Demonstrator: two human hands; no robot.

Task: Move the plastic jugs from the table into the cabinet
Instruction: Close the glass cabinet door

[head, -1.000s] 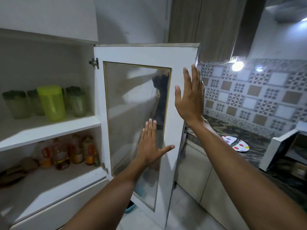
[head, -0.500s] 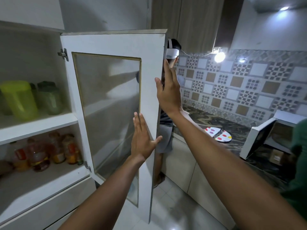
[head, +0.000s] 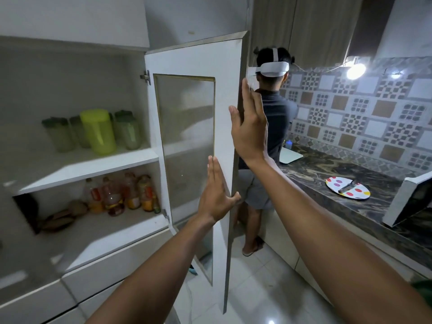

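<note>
White cabinet door (head: 224,94) stands under my flat, spread-fingered left hand (head: 216,195) and right hand (head: 249,127), green plastic jugs (head: 98,130) shelved leftward, another person (head: 272,141) just beyond my fingertips.

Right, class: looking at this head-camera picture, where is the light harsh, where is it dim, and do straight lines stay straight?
Head view: a bare bulb blows out against the tiled wall; the cabinet interior around the plastic jugs sits dim and soft; the cabinet door edge and the counter lean and bow from wide-angle distortion.

Jugs (head: 98,130) on upper shelf (head: 81,164)
</note>
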